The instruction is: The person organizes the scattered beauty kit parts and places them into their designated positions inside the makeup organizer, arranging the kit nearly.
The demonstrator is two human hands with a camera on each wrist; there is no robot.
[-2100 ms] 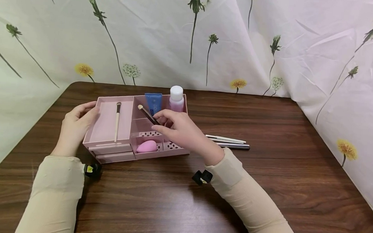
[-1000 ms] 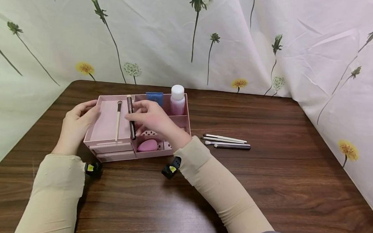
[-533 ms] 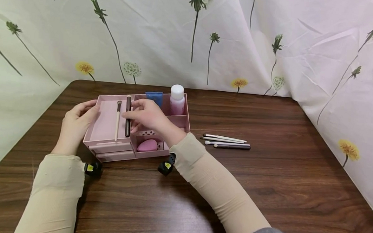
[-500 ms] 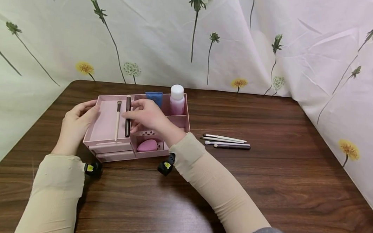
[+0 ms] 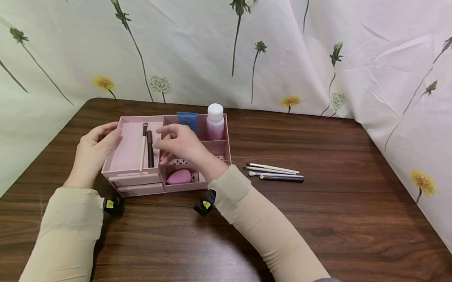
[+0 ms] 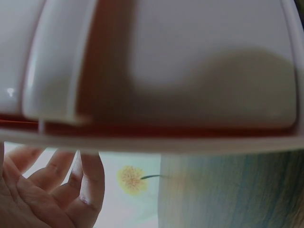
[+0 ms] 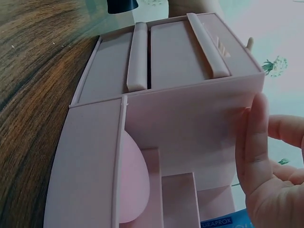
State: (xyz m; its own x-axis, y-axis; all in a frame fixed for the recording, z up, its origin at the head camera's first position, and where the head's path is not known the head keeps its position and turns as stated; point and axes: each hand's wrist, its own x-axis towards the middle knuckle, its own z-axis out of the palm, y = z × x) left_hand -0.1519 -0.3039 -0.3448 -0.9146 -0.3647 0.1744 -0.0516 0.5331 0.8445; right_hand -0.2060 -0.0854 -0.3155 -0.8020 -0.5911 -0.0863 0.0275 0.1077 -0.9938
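A pink makeup organizer (image 5: 127, 146) stands on the table. In its left top tray lie a pale-handled makeup brush (image 5: 143, 149) and a dark makeup brush (image 5: 150, 152), side by side. My left hand (image 5: 93, 153) rests against the organizer's left side, its thumb at the rim; the left wrist view shows loosely bent fingers. Just right of the dark brush, my right hand (image 5: 185, 147) hovers over the divider, fingers parted and holding nothing. A pink makeup sponge (image 5: 179, 176) sits in the front compartment. Behind my right hand are a blue tube (image 5: 188, 120) and a white-capped bottle (image 5: 215, 125).
Several makeup brushes (image 5: 276, 169) lie on the wooden table (image 5: 321, 231) right of the organizer. Two drawers (image 5: 140, 189) face the front left. A flower-printed cloth (image 5: 200, 50) hangs behind the table.
My right hand carried the dark brush left from above the compartments, stood it over the tray's right edge, then let it go beside the pale brush. My left hand stayed put.
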